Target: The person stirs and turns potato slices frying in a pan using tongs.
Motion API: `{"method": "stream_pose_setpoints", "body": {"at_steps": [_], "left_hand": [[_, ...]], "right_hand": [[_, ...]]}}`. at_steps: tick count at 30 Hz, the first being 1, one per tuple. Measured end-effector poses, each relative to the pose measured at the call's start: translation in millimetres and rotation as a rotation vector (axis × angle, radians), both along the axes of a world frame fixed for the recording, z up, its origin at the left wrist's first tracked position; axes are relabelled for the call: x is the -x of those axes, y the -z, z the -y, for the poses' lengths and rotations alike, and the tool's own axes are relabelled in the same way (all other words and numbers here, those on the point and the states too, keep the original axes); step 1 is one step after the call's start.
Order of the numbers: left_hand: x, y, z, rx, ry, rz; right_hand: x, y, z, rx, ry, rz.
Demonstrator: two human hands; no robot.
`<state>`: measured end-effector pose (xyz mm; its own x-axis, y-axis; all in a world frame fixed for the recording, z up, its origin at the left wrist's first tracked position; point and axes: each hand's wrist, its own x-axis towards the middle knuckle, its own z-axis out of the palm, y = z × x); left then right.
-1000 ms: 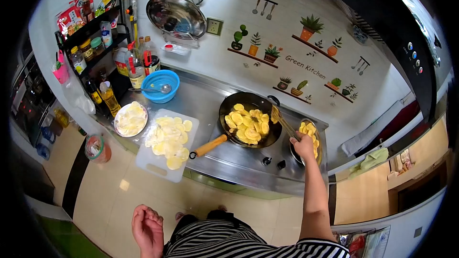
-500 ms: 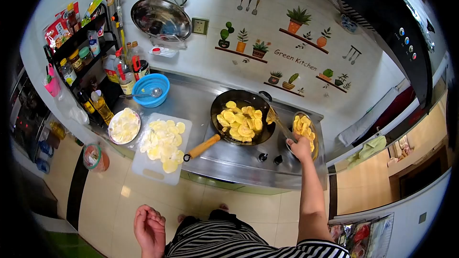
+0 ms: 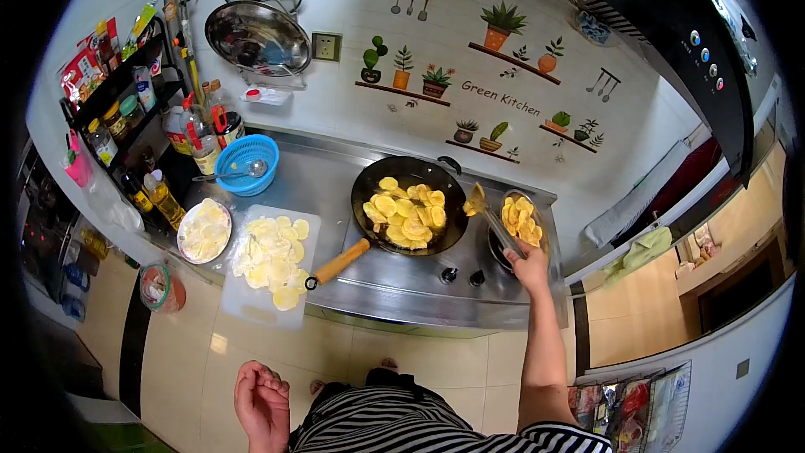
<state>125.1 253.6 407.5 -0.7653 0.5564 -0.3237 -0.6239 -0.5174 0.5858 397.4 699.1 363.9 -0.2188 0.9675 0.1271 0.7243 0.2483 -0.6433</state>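
My right hand [image 3: 528, 267] is closed on the handle of a long metal spatula [image 3: 501, 230]. Its golden-brown head is up between the pan and the bowl at the right. That bowl [image 3: 549, 239] holds golden fried slices [image 3: 520, 216] and is partly hidden by my hand. In the black wok [image 3: 366, 216], several yellow slices [image 3: 408, 211] lie in oil; its wooden handle [image 3: 342, 262] points toward me. My left hand [image 3: 262, 403] hangs over the floor at my side, fingers curled in, with nothing seen in it.
Pale slices cover a white cutting board [image 3: 260, 313], and more fill a plate [image 3: 184, 245] beside it. A blue basket [image 3: 246, 184] with a ladle [image 3: 254, 169] stands behind. Bottles [image 3: 201, 138] and a black rack [image 3: 126, 130] line the left wall. Stove knobs [image 3: 449, 274] face me.
The view has shifted slightly, so the counter sits a little further left. The spatula's head has lifted and swung away from the wok's rim toward the bowl. My left hand stays put.
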Motion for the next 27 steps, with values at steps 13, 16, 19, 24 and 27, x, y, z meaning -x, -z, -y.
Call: {"method": "stream_pose_setpoints", "body": {"at_steps": [13, 16, 19, 24, 27], "left_hand": [[-7, 3, -16, -0.005, 0.037, 0.004], [-8, 0, -18, 0.004, 0.035, -0.002], [-9, -3, -21, 0.001, 0.052, -0.022], [-10, -5, -22, 0.009, 0.05, -0.014], [-10, -7, -17, 0.017, 0.025, -0.009]], "right_hand": [[-84, -20, 1, -0.131, 0.323, 0.487], [-71, -32, 11, -0.139, 0.268, 0.432], [-31, -46, 31, -0.091, 0.167, 0.282], [35, -29, 48, -0.042, -0.098, 0.189], [69, -29, 47, 0.09, -0.103, 0.305]]}}
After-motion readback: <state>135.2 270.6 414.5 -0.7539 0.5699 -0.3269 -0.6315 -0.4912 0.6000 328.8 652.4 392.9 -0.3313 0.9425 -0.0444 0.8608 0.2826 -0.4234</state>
